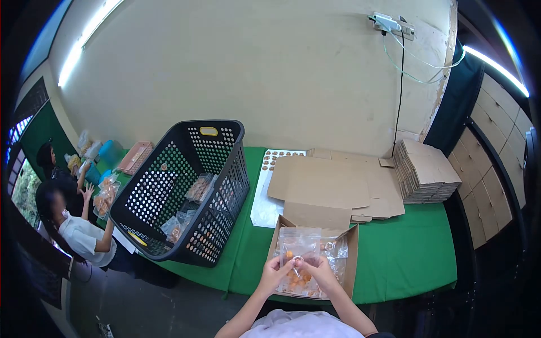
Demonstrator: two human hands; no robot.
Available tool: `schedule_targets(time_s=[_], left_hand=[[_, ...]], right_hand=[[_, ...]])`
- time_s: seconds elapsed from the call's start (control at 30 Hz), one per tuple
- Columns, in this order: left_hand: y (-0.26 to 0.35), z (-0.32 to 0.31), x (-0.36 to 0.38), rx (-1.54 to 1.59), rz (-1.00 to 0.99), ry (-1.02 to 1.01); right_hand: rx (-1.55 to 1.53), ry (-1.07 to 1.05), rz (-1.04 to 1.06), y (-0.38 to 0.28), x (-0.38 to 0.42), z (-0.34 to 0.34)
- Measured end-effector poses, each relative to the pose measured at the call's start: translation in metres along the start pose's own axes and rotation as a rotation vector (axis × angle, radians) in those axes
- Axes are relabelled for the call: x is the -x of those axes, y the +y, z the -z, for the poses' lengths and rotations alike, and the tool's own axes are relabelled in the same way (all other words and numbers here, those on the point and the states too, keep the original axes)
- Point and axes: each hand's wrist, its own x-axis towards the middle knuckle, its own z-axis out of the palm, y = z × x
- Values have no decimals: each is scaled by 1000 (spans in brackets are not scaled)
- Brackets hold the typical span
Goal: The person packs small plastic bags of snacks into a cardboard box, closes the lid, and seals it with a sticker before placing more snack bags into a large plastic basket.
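Observation:
Both my hands are over an open cardboard box point(355, 253) at the front of the table. My left hand point(274, 274) and my right hand point(321, 272) are closed, fingertips meeting on a clear plastic bag point(300, 234) with small orange pieces in its lower part. A small whitish round shape shows between the fingertips; I cannot make out what it is. More clear packets point(337, 249) lie in the box, partly covered by the bag and my hands. The box lid point(316, 215) is folded back, away from me.
A large black perforated basket point(217, 236) with several packets stands left. Beyond the box are flat cardboard sheets point(327, 177), stacked folded cartons point(428, 174) and a white sheet with round stickers point(267, 203). Two people stand far left; one holds packets point(105, 198).

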Motion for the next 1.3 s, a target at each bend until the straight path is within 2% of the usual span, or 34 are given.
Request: schedule_targets(time_s=[0.1, 0.2, 0.4, 0.6, 0.8, 0.9, 1.0, 1.1, 1.23, 1.3], left_hand=[[2, 5, -1, -111, -6, 14], [1, 3, -1, -88, -39, 41], [-5, 7, -2, -8, 39, 45], [-5, 12, -7, -51, 63, -119], [-4, 6, -14, -83, 60, -133], [-3, 8, -15, -120, 77, -137], [1, 14, -19, -164, 79, -181], [12, 17, -32, -56, 156, -93], [27, 2, -46, -56, 32, -7], [27, -2, -45, -94, -2, -3]], right_hand=[[-9, -38, -44, -10, 4, -4], [-20, -23, -106, -8, 6, -3], [-5, -2, -59, 12, 3, 2], [-60, 33, -46, 9, -1, 2], [-51, 164, 31, 0, -9, -3], [-61, 132, 53, 4, -13, 3], [-95, 112, -14, 3, -12, 5], [-111, 104, -22, 10, -8, -4], [-60, 76, -27, 10, -1, -18], [-79, 129, 48, 3, -5, -14]])
